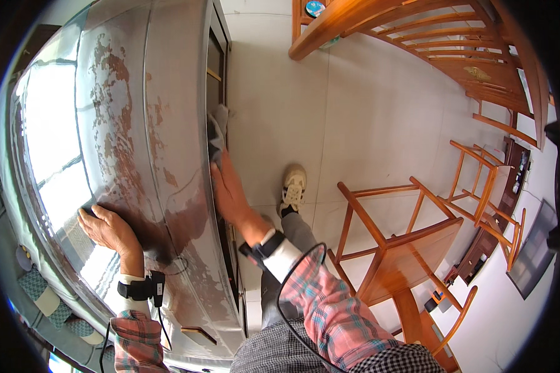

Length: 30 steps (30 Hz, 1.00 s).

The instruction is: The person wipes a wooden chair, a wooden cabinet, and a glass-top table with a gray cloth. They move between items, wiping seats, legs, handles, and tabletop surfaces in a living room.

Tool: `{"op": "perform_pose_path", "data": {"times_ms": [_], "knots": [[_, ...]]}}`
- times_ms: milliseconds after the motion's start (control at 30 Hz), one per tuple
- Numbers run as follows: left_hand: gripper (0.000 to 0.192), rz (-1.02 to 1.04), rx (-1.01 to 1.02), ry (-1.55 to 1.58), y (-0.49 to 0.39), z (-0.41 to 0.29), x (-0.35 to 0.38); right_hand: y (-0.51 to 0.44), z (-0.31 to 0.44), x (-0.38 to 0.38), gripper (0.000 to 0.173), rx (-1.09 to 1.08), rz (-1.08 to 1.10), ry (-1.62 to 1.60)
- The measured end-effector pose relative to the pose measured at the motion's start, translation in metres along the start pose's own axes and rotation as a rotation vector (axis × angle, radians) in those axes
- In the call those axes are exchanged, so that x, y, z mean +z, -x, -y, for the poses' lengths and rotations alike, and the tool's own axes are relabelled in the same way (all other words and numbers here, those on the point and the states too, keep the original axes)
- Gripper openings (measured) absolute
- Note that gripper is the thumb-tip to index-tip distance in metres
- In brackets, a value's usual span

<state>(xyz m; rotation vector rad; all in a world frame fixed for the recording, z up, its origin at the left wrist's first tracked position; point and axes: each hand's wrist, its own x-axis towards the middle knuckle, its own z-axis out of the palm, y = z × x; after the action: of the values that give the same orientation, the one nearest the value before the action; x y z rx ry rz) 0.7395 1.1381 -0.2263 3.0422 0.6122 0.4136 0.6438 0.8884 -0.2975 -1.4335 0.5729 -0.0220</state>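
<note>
My left hand (107, 229) lies on the glossy top of a long brown table (177, 116), fingers stretched and close together. At the table's side, just below its edge, my right hand (233, 193) presses a grey cloth (220, 125) against the side face. Part of that cloth is hidden by the fingers. Irregular brown blotches (114, 93) show through a hazy, shiny film on the top, and window light reflects strongly at its far side. Both wrists wear black straps with small devices (157, 288), and dark cables hang from them.
A wooden chair (410, 261) stands to my right, with a wooden stool (476, 177) beyond it. A slatted wooden bench (429, 51) is at the upper right. My shoe (293, 186) is on the pale tiled floor (368, 126). A sofa with patterned cushions (37, 284) lies past the table.
</note>
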Motion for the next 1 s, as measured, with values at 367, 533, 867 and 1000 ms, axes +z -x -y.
{"op": "perform_pose_path", "data": {"times_ms": [367, 533, 867, 1000], "knots": [[0.059, 0.008, 0.03, 0.04, -0.001, 0.003, -0.003, -0.129, -0.174, -0.031, 0.028, 0.034, 0.479, 0.608], [0.059, 0.008, 0.017, 0.025, 0.003, -0.005, -0.006, -0.093, -0.084, -0.038, 0.032, 0.396, 0.244, 0.143], [0.062, 0.006, -0.06, 0.02, 0.012, -0.027, -0.013, -0.095, 0.142, -0.059, 0.052, -0.14, -0.087, -0.544], [0.063, 0.026, -0.1, 0.021, 0.011, -0.033, -0.014, -0.117, 0.164, -0.021, 0.048, -0.643, -0.115, 0.483]]}}
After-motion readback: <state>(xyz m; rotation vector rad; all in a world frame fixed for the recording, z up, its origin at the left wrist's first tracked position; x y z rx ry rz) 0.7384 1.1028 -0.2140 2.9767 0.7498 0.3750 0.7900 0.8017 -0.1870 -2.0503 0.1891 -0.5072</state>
